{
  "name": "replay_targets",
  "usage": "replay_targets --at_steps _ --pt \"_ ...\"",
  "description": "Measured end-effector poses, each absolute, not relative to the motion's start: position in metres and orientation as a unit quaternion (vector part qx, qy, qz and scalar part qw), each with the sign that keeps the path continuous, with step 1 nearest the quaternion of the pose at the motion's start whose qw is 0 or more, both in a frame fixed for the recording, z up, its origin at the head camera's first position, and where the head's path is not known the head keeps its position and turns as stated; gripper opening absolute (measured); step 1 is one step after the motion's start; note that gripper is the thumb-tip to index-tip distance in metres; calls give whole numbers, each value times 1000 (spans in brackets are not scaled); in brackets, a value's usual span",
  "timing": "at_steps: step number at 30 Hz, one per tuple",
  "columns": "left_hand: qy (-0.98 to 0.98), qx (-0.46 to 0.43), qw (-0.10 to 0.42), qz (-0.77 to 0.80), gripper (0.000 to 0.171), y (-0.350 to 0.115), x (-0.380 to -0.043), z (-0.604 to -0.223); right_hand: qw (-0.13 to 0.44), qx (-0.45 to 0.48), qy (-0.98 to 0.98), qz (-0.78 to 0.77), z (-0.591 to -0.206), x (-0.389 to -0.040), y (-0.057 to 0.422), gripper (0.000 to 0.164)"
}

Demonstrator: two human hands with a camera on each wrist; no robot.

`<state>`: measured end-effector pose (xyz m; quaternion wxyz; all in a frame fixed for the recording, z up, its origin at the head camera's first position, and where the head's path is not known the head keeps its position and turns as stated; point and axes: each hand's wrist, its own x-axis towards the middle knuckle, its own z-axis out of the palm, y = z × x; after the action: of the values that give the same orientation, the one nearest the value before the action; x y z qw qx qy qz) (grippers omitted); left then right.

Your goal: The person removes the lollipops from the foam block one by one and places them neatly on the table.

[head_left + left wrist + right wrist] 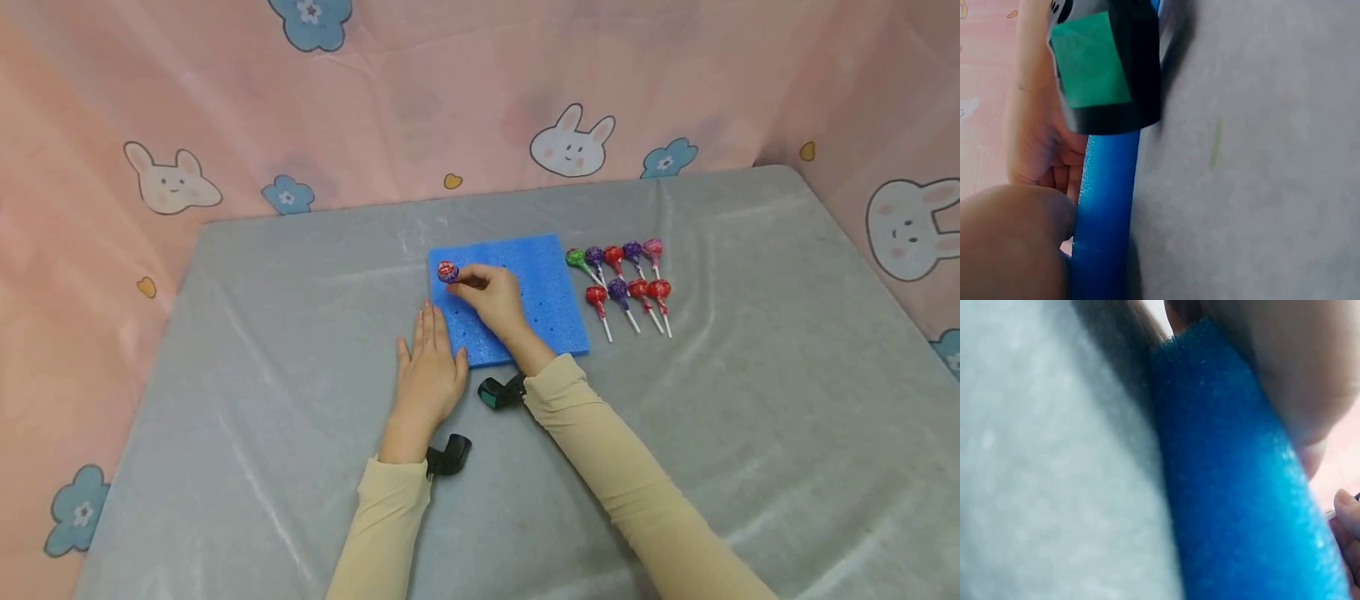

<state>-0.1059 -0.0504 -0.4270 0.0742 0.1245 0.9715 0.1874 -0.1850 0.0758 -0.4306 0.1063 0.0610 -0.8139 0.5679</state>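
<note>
My right hand (pixel 491 300) pinches a lollipop (pixel 447 271) with a red and purple wrapper, over the far left part of a blue foam board (pixel 555 292). Fingers and thumb hide its stick in the head view. Small dark holes dot the board's top. Beside the board's left edge lies my left hand (pixel 429 379), palm down with straight fingers, its thumb against the near left corner. In the left wrist view the board's side (pixel 1107 212) passes the left thumb (pixel 1016 237). Fingertips (pixel 1349 512) show at the right of the right wrist view, next to the foam.
Right of the board, several wrapped lollipops lie in two rows: a green one (pixel 575 257), a pink one (pixel 653 248), purple ones (pixel 618 289) and red ones (pixel 596 296). A grey cloth (pixel 750 400) covers the table. Behind hangs a pink curtain (pixel 450 108) with rabbits and flowers.
</note>
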Motion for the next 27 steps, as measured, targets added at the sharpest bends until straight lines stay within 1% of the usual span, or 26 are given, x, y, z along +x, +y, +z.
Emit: replay_targets --at_steps 11,16,21,27 --pt "972 122 79 186 66 -50 -106 -426 135 48 -781 608 -433 -186 79 13" --pt "971 120 80 188 66 -49 -107 -426 129 55 -754 641 -431 -185 82 14" --pt "973 121 74 185 66 -49 -108 -427 99 58 -707 698 -429 -182 88 15" --pt "973 118 83 178 66 -49 -107 -426 48 34 -652 756 -426 -170 102 17"
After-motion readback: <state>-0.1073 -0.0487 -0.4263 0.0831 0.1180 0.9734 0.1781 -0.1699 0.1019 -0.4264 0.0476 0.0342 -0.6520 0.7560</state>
